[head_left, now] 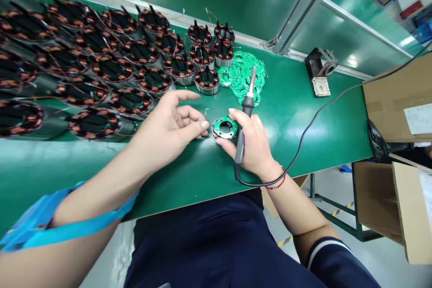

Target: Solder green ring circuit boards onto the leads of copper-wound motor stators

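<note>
We are sitting at the bench (320,117), stators (111,67) massed far left. Our right hand (253,144) is gripping the iron (245,117), fingertips steadying the stator (224,127) at the near edge. Our left hand (168,128) is hovering beside it, fingers loosely apart. It is looking stiff but delicate: hold the rim, not the wires.

Bright, even overhead light fills the scene. The glossy green tabletop (303,112) shows soft white glare patches at the right and along the far edge. Shadows are faint and short under the hands. The wide lens bends straight lines and stretches the edges; the wound coils (20,117) at far left look smeared and blurred, while the centre stays sharp.
</note>
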Motion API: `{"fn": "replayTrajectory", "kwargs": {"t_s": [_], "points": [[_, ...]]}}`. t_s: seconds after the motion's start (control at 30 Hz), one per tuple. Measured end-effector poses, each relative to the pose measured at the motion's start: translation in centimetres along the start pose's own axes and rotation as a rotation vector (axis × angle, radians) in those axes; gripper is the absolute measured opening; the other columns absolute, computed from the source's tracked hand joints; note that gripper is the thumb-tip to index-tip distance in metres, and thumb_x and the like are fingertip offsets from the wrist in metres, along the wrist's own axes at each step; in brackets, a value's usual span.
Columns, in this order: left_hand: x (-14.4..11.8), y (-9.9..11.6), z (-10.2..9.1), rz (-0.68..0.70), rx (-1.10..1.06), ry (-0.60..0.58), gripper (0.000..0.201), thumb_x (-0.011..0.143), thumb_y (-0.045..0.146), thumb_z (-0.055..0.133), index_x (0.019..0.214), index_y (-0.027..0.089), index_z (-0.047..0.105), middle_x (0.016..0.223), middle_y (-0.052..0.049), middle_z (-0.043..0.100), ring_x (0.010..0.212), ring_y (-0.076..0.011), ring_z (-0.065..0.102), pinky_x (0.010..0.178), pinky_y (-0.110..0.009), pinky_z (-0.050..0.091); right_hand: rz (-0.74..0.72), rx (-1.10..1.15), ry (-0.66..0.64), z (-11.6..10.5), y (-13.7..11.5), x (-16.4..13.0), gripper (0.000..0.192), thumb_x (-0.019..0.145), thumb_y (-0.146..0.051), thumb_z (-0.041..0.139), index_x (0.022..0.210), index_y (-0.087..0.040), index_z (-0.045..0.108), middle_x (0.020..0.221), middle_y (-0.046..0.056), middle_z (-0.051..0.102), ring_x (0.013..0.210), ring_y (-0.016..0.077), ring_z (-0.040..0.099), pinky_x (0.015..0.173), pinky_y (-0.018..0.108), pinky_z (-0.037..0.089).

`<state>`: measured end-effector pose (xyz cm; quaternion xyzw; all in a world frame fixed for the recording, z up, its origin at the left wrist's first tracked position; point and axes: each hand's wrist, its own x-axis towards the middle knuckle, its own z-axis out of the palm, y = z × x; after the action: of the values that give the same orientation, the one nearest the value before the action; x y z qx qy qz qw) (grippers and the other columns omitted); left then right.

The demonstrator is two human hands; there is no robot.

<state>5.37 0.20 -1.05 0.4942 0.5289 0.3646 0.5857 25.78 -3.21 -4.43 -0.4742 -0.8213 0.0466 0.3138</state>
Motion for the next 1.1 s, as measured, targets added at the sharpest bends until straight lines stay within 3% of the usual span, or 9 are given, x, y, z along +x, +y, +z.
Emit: {"fn": "replayTrajectory", "kwargs": {"t_s": [0.17, 0.3, 0.37, 0.53, 0.63, 0.73, 0.9, 1.1], "points": [[0.0, 0.0, 1.0, -0.042, 0.044, 0.036, 0.025, 0.069, 0.039, 0.074, 0.083, 0.022, 0.062, 0.073, 0.0, 0.063, 0.063, -0.0165, 0.06, 0.062, -0.03, 0.051, 0.037, -0.033, -0.033, -0.1, -0.2, 0.1, 0.055, 0.103, -0.053, 0.053, 0.145, -0.018, 0.05, 0.129, 0.015, 0.072, 0.102, 0.0271, 0.067, 0.093, 0.044, 0.056], [-0.3, 0.3, 1.2, 0.062, 0.133, 0.03, 0.017, 0.075, 0.04, 0.069, 0.08, 0.024, 0.067, 0.078, 0.0, 0.066, 0.074, -0.0192, 0.061, 0.071, -0.031, 0.051, -0.004, 0.011, -0.085, -0.4, -0.6, 0.4, 0.049, 0.104, -0.046, 0.051, 0.146, -0.021, 0.05, 0.148, 0.012, 0.063, 0.131, 0.0275, 0.06, 0.108, 0.046, 0.05], [-0.3, 0.5, 1.3, 0.107, 0.173, 0.007, 0.018, 0.077, 0.041, 0.067, 0.079, 0.023, 0.067, 0.079, -0.001, 0.068, 0.075, -0.0189, 0.06, 0.074, -0.03, 0.05, -0.04, 0.052, -0.095, -0.4, -0.8, 0.5, 0.046, 0.104, -0.04, 0.048, 0.146, -0.021, 0.051, 0.149, 0.01, 0.063, 0.137, 0.0263, 0.057, 0.112, 0.046, 0.047], [-0.2, 0.5, 1.3, 0.149, 0.318, 0.004, 0.018, 0.082, 0.04, 0.057, 0.075, 0.024, 0.059, 0.071, 0.001, 0.061, 0.066, -0.0168, 0.052, 0.064, -0.03, 0.042, -0.003, 0.156, -0.047, -0.8, -0.9, 0.5, 0.04, 0.106, -0.029, 0.045, 0.144, -0.023, 0.052, 0.119, 0.006, 0.079, 0.112, 0.0224, 0.07, 0.108, 0.044, 0.05], [-0.3, 0.5, 1.4, 0.191, 0.465, 0.025, 0.016, 0.082, 0.037, 0.052, 0.075, 0.024, 0.056, 0.068, 0.001, 0.058, 0.064, -0.0171, 0.048, 0.062, -0.032, 0.038, 0.057, 0.216, 0.084, -1.1, -0.8, 0.3, 0.042, 0.109, -0.029, 0.04, 0.15, -0.026, 0.046, 0.104, 0.003, 0.082, 0.102, 0.02, 0.074, 0.105, 0.04, 0.054], [-0.4, 0.4, 1.6, 0.235, 0.554, 0.066, 0.014, 0.083, 0.034, 0.05, 0.074, 0.024, 0.054, 0.069, 0.001, 0.057, 0.063, -0.0178, 0.049, 0.065, -0.033, 0.038, 0.131, 0.244, 0.228, -1.3, -0.7, 0.0, 0.043, 0.111, -0.037, 0.039, 0.152, -0.028, 0.044, 0.097, 0.002, 0.079, 0.082, 0.0183, 0.075, 0.087, 0.036, 0.061], [-0.4, 0.2, 1.8, 0.259, 0.632, 0.111, 0.015, 0.086, 0.035, 0.05, 0.074, 0.025, 0.05, 0.072, 0.0, 0.055, 0.069, -0.0195, 0.05, 0.071, -0.033, 0.039, 0.081, 0.207, 0.437, -1.6, -0.5, -0.3, 0.029, 0.109, -0.039, 0.041, 0.124, -0.028, 0.062, 0.09, 0.003, 0.074, 0.061, 0.0164, 0.067, 0.06, 0.034, 0.057], [-0.5, 0.1, 1.8, 0.277, 0.666, 0.134, 0.015, 0.087, 0.035, 0.051, 0.075, 0.026, 0.049, 0.075, -0.001, 0.054, 0.073, -0.0211, 0.052, 0.074, -0.034, 0.04, -0.054, 0.368, 0.48, -2.2, -1.2, 0.5, 0.019, 0.104, -0.033, 0.048, 0.097, -0.026, 0.064, 0.07, -0.002, 0.068, 0.047, 0.0125, 0.051, 0.046, 0.029, 0.043]]}}
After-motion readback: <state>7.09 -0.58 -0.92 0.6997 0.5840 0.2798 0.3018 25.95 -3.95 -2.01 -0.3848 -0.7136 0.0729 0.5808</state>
